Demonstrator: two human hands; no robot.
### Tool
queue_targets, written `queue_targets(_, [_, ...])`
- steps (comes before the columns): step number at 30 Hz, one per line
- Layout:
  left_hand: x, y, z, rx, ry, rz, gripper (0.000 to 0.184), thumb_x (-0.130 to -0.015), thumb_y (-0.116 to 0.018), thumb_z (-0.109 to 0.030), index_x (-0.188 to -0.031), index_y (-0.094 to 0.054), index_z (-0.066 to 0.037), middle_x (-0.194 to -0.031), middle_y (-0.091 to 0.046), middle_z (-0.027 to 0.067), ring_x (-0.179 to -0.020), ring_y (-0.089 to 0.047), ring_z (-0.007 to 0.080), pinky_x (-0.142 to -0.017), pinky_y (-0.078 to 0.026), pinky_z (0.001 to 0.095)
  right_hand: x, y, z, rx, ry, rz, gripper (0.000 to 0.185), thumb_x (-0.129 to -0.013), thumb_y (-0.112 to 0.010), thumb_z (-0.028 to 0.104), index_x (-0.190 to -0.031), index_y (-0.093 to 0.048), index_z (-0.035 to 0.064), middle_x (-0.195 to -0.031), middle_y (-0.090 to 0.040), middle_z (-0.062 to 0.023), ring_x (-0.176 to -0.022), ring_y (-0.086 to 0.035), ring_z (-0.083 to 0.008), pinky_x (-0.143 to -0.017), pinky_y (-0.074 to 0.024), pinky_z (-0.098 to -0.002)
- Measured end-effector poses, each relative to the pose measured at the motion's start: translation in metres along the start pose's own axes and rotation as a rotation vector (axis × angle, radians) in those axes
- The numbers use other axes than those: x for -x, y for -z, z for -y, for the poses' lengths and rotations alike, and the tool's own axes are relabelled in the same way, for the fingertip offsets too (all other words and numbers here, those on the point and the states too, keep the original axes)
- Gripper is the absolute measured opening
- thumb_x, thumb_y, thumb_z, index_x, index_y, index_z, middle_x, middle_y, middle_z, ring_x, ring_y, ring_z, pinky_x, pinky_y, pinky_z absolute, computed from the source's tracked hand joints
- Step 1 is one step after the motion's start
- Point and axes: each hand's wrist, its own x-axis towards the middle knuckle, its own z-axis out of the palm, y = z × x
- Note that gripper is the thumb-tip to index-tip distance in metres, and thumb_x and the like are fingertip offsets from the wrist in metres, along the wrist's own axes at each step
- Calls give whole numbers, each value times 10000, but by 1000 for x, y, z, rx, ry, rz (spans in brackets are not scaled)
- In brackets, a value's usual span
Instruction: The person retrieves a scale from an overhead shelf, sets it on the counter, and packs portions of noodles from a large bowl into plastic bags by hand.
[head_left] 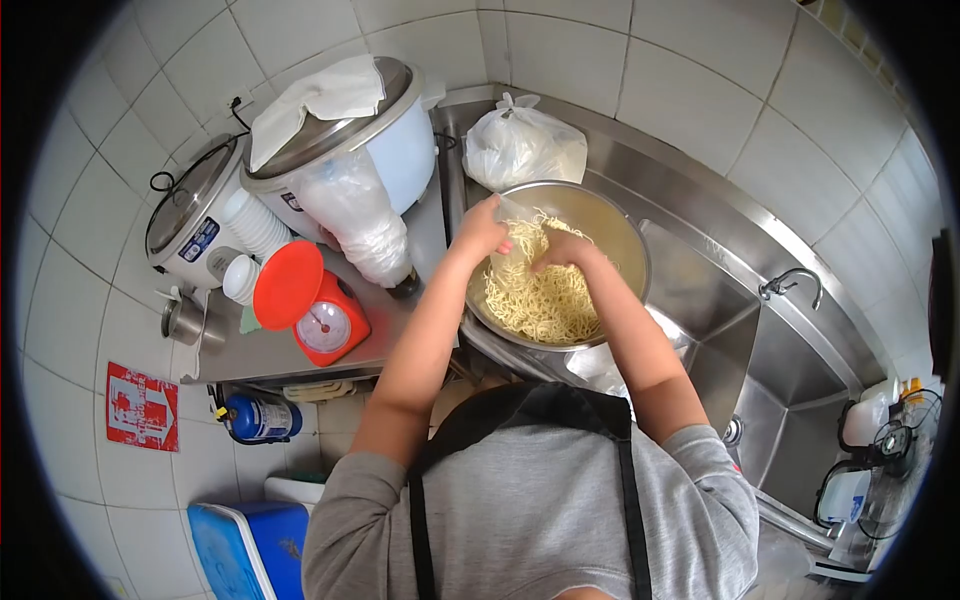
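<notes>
A large metal bowl (628, 240) holds a heap of pale yellow noodles (545, 305). At the bowl's left rim, my left hand (482, 235) is closed on what looks like a clear plastic bag (512, 212), whose lower part hangs over the noodles. My right hand (564, 250) is inside the bowl, its fingers bent down and closed around some noodles near the bag. The fingertips are partly hidden among the strands.
Behind the bowl sits a tied white plastic bag (525, 145). Steel sink basins (700, 290) and a faucet (790, 285) lie to the right. On the left counter stand a red kitchen scale (325, 325), a large rice cooker (405, 150) and stacked cups (258, 225).
</notes>
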Motion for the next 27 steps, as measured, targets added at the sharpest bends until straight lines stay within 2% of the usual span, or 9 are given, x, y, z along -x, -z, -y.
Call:
queue_targets(3, [4, 1, 8, -36, -61, -58, 631, -735, -487, 74, -1340, -306, 51, -967, -602, 215, -565, -619, 205, -500, -514, 283, -20, -16, -17, -322, -127, 168, 420, -722, -687, 116, -1060, -539, -82, -872, -637, -202, -683, -650, -195, -567, -523, -297])
queue_targets(6, [7, 2, 22, -71, -104, -114, 658, -722, -503, 70, -1348, -300, 42, -1011, -591, 194, -562, -604, 192, -501, -506, 278, -37, 4, -26, -564, 1, 64, 261, -778, -634, 94, -957, -576, -87, -743, -645, -135, -506, -608, -180, -528, -515, -273])
queue_targets(11, [9, -2, 17, 185, -31, 20, 670, -717, -519, 66, -1352, -313, 19, -1065, -578, 135, -584, -590, 145, -506, -492, 253, -17, 44, 31, -1151, 314, -59, 175, -758, -611, 52, -904, -599, -43, -773, -628, -75, -637, -599, -120, -616, -496, -237])
queue_targets(14, [9, -4, 12, 351, -72, 29, 655, -731, -519, 58, -1353, -319, 7, -1041, -585, 122, -573, -580, 126, -496, -483, 237, -23, 24, 35, -1257, 408, -1, 192, -764, -605, 50, -947, -597, -8, -819, -624, -60, -728, -596, -102, -697, -484, -232])
queue_targets(18, [6, 5, 15, 350, -25, -8, 620, -751, -511, 45, -1345, -339, 3, -963, -607, 128, -546, -569, 111, -488, -475, 224, -26, 15, 15, 94, 326, -226, 392, -744, -559, 13, -1135, -544, 19, -868, -628, -112, -698, -605, -189, -702, -488, -281])
queue_targets(19, [6, 6, 14, 325, -15, -9, 619, -750, -512, 45, -1344, -343, 2, -943, -612, 125, -545, -567, 109, -490, -473, 224, -8, 31, 31, 3, 290, -240, 424, -721, -549, 41, -1144, -567, 51, -972, -628, -185, -891, -608, -323, -809, -469, -383])
queue_targets(23, [9, 6, 2, 266, 11, 20, 582, -743, -488, 64, -1313, -391, 5, -1095, -564, 86, -552, -529, 84, -482, -437, 215, 8, 72, 45, -225, 320, -216, 423, -729, -590, 103, -1151, -568, 82, -972, -627, -174, -936, -597, -313, -846, -457, -387])
queue_targets(25, [8, 6, 7, 276, 14, 18, 573, -747, -482, 61, -1311, -398, -2, -1084, -567, 85, -555, -530, 86, -485, -435, 216, 1, 57, 21, 59, 508, -410, 463, -732, -603, 87, -1189, -533, 101, -942, -632, -136, -870, -620, -264, -744, -484, -365])
queue_targets(27, [7, 5, 7, 288, 4, 16, 562, -755, -475, 57, -1308, -403, -4, -1081, -567, 85, -560, -532, 89, -490, -438, 219, 0, 40, 12, 176, 447, -428, 493, -731, -593, 54, -1213, -489, 74, -834, -629, -125, -758, -638, -234, -652, -496, -348])
